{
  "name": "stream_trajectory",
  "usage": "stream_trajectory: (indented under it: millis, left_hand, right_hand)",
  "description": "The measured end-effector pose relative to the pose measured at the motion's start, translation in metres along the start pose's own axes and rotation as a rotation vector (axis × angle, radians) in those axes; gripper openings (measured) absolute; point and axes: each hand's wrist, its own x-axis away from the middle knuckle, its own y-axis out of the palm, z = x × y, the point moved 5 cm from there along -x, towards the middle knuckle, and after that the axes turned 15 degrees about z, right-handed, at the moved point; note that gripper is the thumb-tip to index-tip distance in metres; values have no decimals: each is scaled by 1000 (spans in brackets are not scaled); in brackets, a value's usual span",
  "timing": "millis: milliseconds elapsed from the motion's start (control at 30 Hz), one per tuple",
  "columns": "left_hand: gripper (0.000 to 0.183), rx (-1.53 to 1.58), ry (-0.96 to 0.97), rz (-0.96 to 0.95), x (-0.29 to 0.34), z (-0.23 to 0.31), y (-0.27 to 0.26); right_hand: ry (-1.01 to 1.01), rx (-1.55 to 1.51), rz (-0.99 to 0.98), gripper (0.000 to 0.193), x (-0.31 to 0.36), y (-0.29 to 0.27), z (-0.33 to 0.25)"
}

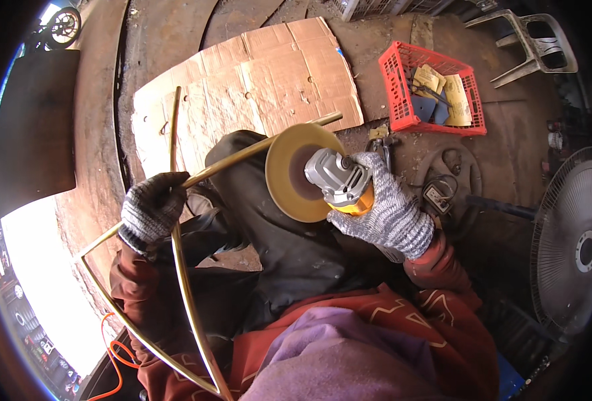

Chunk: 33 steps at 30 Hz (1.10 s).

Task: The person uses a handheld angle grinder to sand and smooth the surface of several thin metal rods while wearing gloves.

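Observation:
My left hand [150, 210], in a grey knitted glove with a dark palm, is closed around a bar of a brass-coloured metal tube frame [232, 159]. The frame's long bars cross near that hand and run down past my left side to a joined corner at the lower edge. Over my knee, my gloved right hand [395, 210] grips an angle grinder [336, 177] with a silver head and yellow body. Its broad tan disc [281, 177] overlaps the upper bar; whether they touch, I cannot tell. The disc hides part of the bar, whose far end shows beyond it.
Flattened cardboard [242, 87] lies on the floor ahead. A red plastic crate [394, 97] with papers and tools stands at far right, a plastic chair [543, 47] behind it. On the right is a large fan [563, 247]. An orange cord [114, 351] loops at lower left.

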Motion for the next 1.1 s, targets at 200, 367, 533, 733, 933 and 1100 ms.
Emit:
stream_trajectory:
  millis: [200,367,533,733,933,1100]
  left_hand:
    - [21,43,-105,-39,2,-13,2]
    - [19,48,0,7,1,-15,-2]
    - [21,29,-103,-63,-2,-14,0]
    - [19,36,3,5,0,-13,-9]
    - [20,61,16,-31,-7,-19,6]
    - [20,38,-91,-43,0,-18,-8]
  right_hand:
    - [1,23,43,81,-8,-3,6]
    - [-4,-11,26,85,-3,7,-2]
    - [98,-101,-65,85,1,22,-8]
    - [93,-86,-24,81,-13,2,-5]
    - [6,-44,-54,83,-8,16,-7]
    - [39,-78,-112,82,-12,27,-28]
